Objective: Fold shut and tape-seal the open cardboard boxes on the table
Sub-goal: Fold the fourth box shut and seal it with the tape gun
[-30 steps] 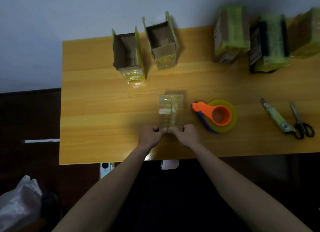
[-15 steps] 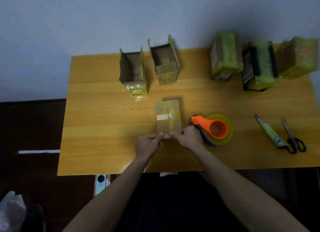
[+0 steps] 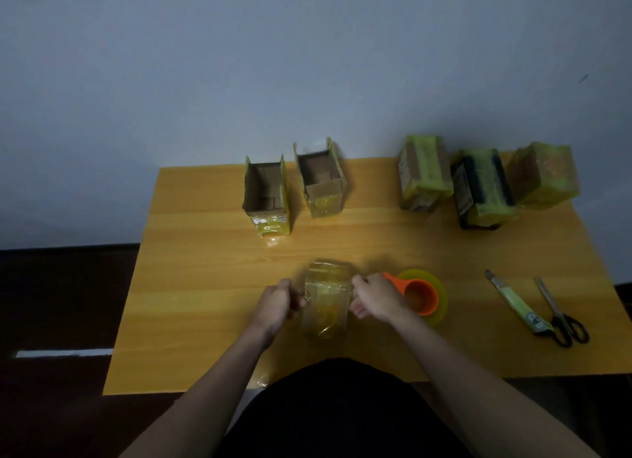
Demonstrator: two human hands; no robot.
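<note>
Writing on the box labels is too blurred to read. Left hand (image 3: pixel 278 302) and right hand (image 3: pixel 374 298) grip opposite sides of the tape-wrapped box (image 3: pixel 326 303), near the counter (image 3: pixel 205 269) front edge, beside the tape dispenser (image 3: pixel 419 295)

Glossy varnished wood tabletop (image 3: pixel 205 252), matt brown cardboard open boxes (image 3: pixel 265 191) with shiny tape on them, an orange plastic tape dispenser (image 3: pixel 419 297), metal-bladed scissors (image 3: pixel 557 312).

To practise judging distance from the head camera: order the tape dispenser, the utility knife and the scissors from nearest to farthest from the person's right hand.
1. Tape dispenser: just right of the right hand, partly behind it.
2. Utility knife: farther right on the table.
3. Scissors: farthest right, beside the knife, handles near the table's front edge.
</note>
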